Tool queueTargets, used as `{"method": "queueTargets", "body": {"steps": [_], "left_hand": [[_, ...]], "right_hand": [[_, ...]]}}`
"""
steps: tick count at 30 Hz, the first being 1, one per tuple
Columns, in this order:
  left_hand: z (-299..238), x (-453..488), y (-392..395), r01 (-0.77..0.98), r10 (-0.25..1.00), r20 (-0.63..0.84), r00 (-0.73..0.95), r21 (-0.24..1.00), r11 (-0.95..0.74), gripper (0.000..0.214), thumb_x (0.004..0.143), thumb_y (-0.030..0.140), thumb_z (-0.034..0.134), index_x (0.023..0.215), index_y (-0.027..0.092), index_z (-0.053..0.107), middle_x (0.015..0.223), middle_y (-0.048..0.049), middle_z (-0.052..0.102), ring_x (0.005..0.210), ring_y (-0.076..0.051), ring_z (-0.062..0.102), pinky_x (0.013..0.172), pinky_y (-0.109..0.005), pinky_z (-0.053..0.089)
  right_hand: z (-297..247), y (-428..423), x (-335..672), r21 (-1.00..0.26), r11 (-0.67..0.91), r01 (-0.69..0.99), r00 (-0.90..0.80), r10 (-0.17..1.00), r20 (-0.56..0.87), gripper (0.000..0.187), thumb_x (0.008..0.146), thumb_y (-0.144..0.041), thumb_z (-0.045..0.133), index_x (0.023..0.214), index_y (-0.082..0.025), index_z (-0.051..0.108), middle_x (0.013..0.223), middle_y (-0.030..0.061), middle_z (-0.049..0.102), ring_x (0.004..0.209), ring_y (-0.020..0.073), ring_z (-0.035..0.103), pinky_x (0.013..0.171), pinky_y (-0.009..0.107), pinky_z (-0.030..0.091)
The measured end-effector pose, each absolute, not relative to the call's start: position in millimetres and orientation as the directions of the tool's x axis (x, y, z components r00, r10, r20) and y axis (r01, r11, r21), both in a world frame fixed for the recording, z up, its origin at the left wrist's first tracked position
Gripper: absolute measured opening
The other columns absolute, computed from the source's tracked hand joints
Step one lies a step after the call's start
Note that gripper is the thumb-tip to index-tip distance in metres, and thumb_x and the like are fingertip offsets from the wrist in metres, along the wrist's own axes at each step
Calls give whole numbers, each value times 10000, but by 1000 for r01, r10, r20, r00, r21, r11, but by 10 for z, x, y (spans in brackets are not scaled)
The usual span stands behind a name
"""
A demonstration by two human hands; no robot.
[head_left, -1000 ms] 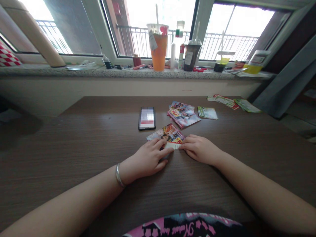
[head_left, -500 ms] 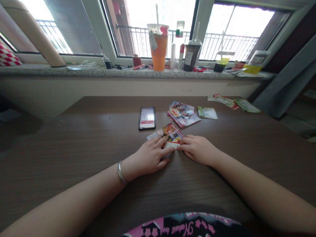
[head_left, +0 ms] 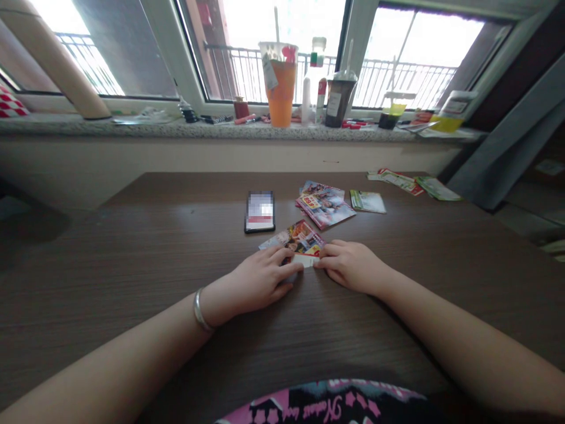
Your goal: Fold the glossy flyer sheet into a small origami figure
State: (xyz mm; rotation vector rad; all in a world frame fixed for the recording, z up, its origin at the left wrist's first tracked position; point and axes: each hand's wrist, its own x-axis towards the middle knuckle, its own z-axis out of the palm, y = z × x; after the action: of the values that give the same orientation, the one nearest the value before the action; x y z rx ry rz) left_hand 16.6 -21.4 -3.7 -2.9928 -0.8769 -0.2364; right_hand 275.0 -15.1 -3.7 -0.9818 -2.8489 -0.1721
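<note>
A colourful printed leaflet point(head_left: 303, 234) lies on the brown table in front of me, with a pale strip showing along its near edge. My left hand point(head_left: 258, 281), a silver bangle at its wrist, rests over the left part of the leaflet. Its fingers are stretched out and apart, pressing on the paper. At the right end of that near edge, the fingers of my right hand point(head_left: 355, 265) are closed on the leaflet's corner. Part of the leaflet is hidden beneath both hands.
Beyond the leaflet lie a phone point(head_left: 260, 212), a small pile of similar leaflets point(head_left: 327, 206) and a green-and-white card stack point(head_left: 369, 202). More printed papers point(head_left: 399, 181) are at the far right. On the windowsill stand an orange drink cup point(head_left: 281, 94), a dark drink cup point(head_left: 339, 100) and several small items.
My left hand has slid a little to the left along the leaflet's near edge, uncovering more of the pale strip. The right hand keeps its place; the whole view has shifted slightly.
</note>
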Motion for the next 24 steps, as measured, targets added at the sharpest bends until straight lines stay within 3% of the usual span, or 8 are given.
{"method": "queueTargets", "body": {"steps": [15, 24], "left_hand": [[157, 4, -204, 580, 581, -5, 814, 79, -811, 407, 888, 182, 492, 1278, 279, 558, 1356, -56, 539, 1224, -241, 536, 1036, -388, 442], [235, -42, -160, 564, 565, -24, 825, 119, -817, 412, 855, 92, 477, 1177, 291, 638, 1286, -7, 612, 1152, -200, 597, 1005, -341, 476]], "right_hand": [[-76, -142, 2806, 31, 778, 628, -771, 616, 162, 273, 899, -207, 496, 1075, -253, 700, 1042, 68, 664, 934, 203, 564, 799, 323, 456], [-81, -143, 2821, 38, 781, 624, -775, 612, 160, 297, 912, -218, 478, 1123, -262, 682, 1056, 67, 664, 943, 208, 564, 792, 328, 455]]}}
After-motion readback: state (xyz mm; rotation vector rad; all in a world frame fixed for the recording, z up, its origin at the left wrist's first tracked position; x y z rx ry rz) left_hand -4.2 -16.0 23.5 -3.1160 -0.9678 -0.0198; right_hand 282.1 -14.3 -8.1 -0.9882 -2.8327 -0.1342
